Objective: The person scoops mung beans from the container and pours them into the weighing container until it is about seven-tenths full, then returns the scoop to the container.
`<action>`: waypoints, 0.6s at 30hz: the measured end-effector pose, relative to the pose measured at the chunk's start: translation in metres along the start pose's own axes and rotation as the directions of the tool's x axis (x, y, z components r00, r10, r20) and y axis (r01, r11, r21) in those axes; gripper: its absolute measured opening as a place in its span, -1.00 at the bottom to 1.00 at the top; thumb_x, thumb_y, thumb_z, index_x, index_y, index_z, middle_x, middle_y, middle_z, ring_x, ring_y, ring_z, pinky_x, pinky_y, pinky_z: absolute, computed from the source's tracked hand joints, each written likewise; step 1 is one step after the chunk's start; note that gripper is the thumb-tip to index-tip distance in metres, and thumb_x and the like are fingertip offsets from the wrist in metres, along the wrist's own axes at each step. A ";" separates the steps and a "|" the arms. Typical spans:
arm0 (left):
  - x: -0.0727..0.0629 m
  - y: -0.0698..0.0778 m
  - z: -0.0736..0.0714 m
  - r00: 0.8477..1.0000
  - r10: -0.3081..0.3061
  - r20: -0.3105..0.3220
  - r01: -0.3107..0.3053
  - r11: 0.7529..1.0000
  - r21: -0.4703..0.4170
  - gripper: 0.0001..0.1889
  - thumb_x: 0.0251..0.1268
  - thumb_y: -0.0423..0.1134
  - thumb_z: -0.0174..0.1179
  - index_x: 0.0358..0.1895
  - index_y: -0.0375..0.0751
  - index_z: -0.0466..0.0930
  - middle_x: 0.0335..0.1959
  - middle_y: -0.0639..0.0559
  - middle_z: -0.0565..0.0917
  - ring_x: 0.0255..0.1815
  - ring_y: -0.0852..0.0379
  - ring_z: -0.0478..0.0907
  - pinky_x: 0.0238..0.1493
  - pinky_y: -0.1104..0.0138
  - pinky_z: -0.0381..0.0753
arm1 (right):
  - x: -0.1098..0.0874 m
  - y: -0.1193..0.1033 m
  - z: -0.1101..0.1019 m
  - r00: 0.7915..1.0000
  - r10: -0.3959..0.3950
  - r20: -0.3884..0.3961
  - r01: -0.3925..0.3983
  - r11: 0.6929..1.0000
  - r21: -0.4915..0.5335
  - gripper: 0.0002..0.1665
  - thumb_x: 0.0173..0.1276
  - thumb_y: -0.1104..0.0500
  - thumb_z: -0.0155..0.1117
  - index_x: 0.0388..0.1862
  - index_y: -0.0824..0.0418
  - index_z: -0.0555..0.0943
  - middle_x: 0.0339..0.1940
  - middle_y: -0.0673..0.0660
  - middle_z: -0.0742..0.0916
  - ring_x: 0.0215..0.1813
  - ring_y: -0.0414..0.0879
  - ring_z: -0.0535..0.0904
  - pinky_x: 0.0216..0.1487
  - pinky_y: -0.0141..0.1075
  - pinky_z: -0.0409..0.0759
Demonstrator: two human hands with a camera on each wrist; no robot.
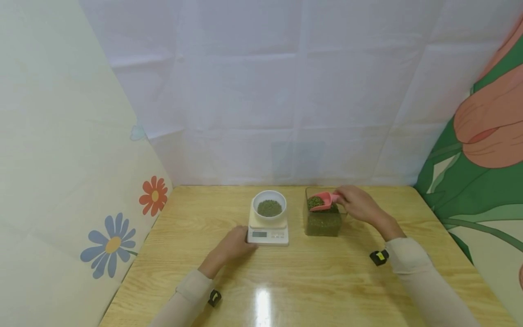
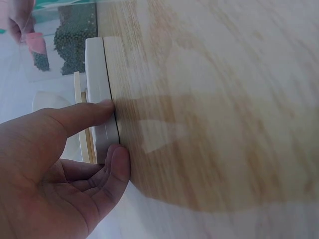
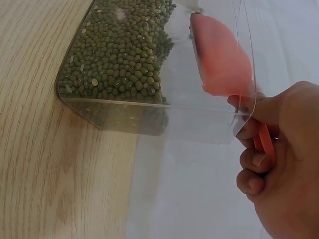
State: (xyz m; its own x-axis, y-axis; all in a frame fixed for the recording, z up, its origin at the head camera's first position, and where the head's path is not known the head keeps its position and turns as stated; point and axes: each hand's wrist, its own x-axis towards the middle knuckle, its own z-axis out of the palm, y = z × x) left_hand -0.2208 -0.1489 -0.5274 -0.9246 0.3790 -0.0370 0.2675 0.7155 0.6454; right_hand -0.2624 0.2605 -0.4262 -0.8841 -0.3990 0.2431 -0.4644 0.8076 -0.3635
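Observation:
My right hand [image 1: 359, 205] grips the handle of a pink scoop [image 3: 222, 57]. Green mung beans fill the scoop's bowl, which is inside the upper part of a clear plastic container [image 3: 199, 127]. More mung beans [image 3: 117, 55] lie in the bottom of that container. To its left stands a white kitchen scale [image 1: 279, 240] with a small display. On the scale's platform sits a white bowl [image 1: 280, 195] holding more mung beans [image 1: 269, 208]. My left hand [image 1: 234, 243] holds the scale's front left corner, thumb [image 2: 102, 110] on its front edge and fingers curled at its side.
The wooden table [image 1: 327, 281] reaches back to a white cloth backdrop [image 1: 245, 100]. Flower-patterned cloths hang at the left [image 1: 61, 159] and right [image 1: 486, 204]. Small black wrist devices [image 1: 379, 257] show beside both sleeves.

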 end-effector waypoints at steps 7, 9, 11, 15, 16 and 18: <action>-0.001 0.001 0.001 1.000 -0.002 0.004 0.002 1.000 -0.003 -0.56 0.29 -0.22 0.47 0.17 -0.33 0.65 -0.13 -0.10 0.76 -0.22 0.12 0.65 -0.03 0.12 0.77 | -0.003 0.001 0.000 1.000 0.023 -0.009 -0.023 1.000 0.009 -0.84 0.60 0.26 0.23 -0.07 0.31 0.71 -0.18 0.20 0.80 -0.16 0.07 0.67 -0.07 0.08 0.61; -0.001 0.001 0.000 1.000 -0.006 0.005 0.006 1.000 -0.007 -0.57 0.29 -0.22 0.47 0.16 -0.33 0.65 -0.13 -0.10 0.76 -0.21 0.12 0.65 -0.02 0.12 0.77 | -0.004 0.002 0.000 0.999 0.032 -0.009 -0.032 0.999 0.014 -0.84 0.60 0.26 0.22 -0.06 0.31 0.71 -0.17 0.21 0.80 -0.16 0.06 0.66 -0.08 0.07 0.60; -0.001 0.002 0.000 1.000 -0.008 0.007 0.008 1.000 -0.010 -0.57 0.29 -0.22 0.47 0.15 -0.33 0.65 -0.13 -0.10 0.76 -0.21 0.12 0.66 -0.02 0.11 0.77 | -0.004 0.003 0.000 0.999 0.042 -0.004 -0.042 0.999 0.019 -0.83 0.62 0.24 0.21 -0.05 0.31 0.71 -0.16 0.21 0.80 -0.17 0.05 0.65 -0.10 0.05 0.59; -0.001 0.003 -0.001 1.000 -0.004 0.013 0.004 1.000 -0.024 -0.60 0.29 -0.25 0.46 0.14 -0.32 0.65 -0.13 -0.10 0.77 -0.21 0.11 0.66 -0.03 0.12 0.77 | -0.004 0.006 0.001 0.998 0.060 -0.001 -0.060 0.998 0.027 -0.79 0.66 0.20 0.18 -0.03 0.30 0.70 -0.15 0.21 0.79 -0.18 0.02 0.64 -0.12 0.01 0.57; -0.001 0.003 -0.001 1.000 -0.002 0.015 0.002 1.000 -0.026 -0.60 0.29 -0.25 0.46 0.14 -0.31 0.66 -0.13 -0.10 0.77 -0.21 0.11 0.66 -0.03 0.12 0.77 | -0.004 0.006 0.001 0.998 0.063 -0.001 -0.063 0.998 0.027 -0.78 0.66 0.19 0.18 -0.03 0.30 0.70 -0.16 0.21 0.79 -0.18 0.01 0.63 -0.13 0.01 0.57; -0.001 0.003 -0.002 1.000 0.001 0.016 -0.001 1.000 -0.027 -0.61 0.30 -0.26 0.46 0.13 -0.30 0.66 -0.13 -0.10 0.77 -0.21 0.12 0.66 -0.03 0.12 0.77 | -0.005 0.007 0.001 0.998 0.067 -0.003 -0.067 0.997 0.028 -0.76 0.68 0.16 0.16 -0.03 0.30 0.69 -0.17 0.20 0.78 -0.20 -0.01 0.61 -0.14 -0.02 0.55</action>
State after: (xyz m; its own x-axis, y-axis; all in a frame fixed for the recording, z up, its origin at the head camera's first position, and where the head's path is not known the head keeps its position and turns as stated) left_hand -0.2192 -0.1480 -0.5239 -0.9197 0.3897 -0.0486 0.2609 0.6988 0.6660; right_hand -0.2611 0.2677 -0.4305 -0.9131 -0.3429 0.2205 -0.4055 0.8199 -0.4042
